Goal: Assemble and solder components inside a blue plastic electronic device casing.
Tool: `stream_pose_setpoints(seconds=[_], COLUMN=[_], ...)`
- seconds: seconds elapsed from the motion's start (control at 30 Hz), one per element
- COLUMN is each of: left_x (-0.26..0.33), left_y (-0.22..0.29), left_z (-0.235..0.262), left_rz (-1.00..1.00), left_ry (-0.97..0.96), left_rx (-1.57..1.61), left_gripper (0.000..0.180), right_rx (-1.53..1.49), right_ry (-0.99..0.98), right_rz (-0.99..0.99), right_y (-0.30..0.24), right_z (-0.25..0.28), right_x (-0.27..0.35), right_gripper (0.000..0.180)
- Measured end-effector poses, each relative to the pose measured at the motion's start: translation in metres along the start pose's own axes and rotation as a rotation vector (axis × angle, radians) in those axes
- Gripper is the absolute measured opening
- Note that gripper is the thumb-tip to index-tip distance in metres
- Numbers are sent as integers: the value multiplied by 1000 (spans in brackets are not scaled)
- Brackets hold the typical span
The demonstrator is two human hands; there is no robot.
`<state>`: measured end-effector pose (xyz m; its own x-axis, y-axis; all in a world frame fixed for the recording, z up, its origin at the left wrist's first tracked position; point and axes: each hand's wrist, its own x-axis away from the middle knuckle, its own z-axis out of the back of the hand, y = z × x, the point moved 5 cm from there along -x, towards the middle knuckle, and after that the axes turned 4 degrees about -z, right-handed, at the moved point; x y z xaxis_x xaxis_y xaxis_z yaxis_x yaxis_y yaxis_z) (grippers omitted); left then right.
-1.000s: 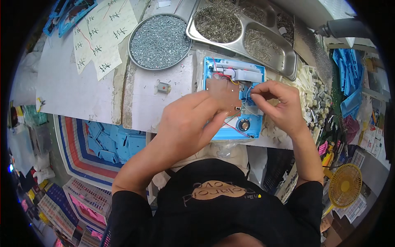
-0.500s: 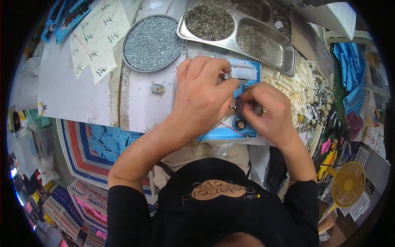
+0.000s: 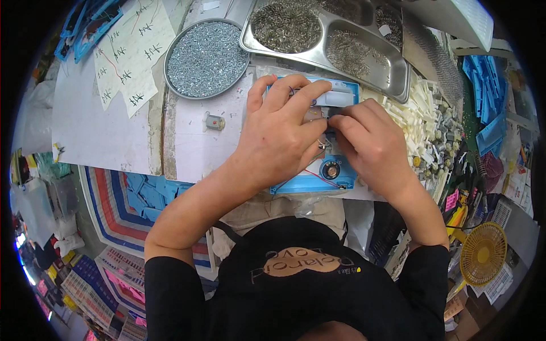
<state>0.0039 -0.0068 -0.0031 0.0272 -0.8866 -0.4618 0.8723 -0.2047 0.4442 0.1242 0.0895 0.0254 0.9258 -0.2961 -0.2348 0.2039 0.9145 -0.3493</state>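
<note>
A shallow blue plastic casing (image 3: 307, 185) lies on the worktable in front of me, with a round black speaker (image 3: 330, 169), a white block (image 3: 340, 98) and thin red wires inside. My left hand (image 3: 281, 128) is bent over the casing's left side and grips it, its index finger by the white block. My right hand (image 3: 372, 139) is closed in a pinch at the middle of the casing, its fingertips close to my left thumb. Whatever lies between those fingertips is too small and hidden to name. A small metal motor (image 3: 215, 121) sits on the table left of my left hand.
A round tray (image 3: 168, 74) of small screws stands at the back left. Beside it is a steel compartment tray (image 3: 318, 55) of small metal springs. White plastic parts (image 3: 424, 122) are heaped at right. Paper with wired parts (image 3: 133, 57) lies far left. A yellow fan (image 3: 483, 253) stands lower right.
My right hand has moved slightly up and its fingers have drawn closer together at the casing's middle. My left index finger has shifted right over the white block. The speaker is more exposed.
</note>
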Motion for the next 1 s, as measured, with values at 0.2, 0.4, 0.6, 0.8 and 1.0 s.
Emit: stream_pose_setpoints(seconds=[0.2, 0.4, 0.6, 0.8, 1.0], left_x=[3, 0, 7, 16, 17], left_y=[-2, 3, 2, 3, 0], left_z=[-2, 1, 2, 5, 6], left_rz=[-10, -21, -71, -70, -55], left_ry=[34, 4, 107, 210, 246], left_rx=[-3, -21, 1, 49, 47], left_gripper=[32, 35, 29, 27, 27], right_rx=[17, 49, 84, 95, 173], right_ry=[-9, 6, 13, -98, -193], right_rz=[-9, 19, 6, -34, -52], right_y=[3, 2, 2, 6, 1], right_z=[3, 2, -3, -10, -8], right_x=[2, -1, -3, -9, -17], right_gripper=[28, 24, 16, 8, 5])
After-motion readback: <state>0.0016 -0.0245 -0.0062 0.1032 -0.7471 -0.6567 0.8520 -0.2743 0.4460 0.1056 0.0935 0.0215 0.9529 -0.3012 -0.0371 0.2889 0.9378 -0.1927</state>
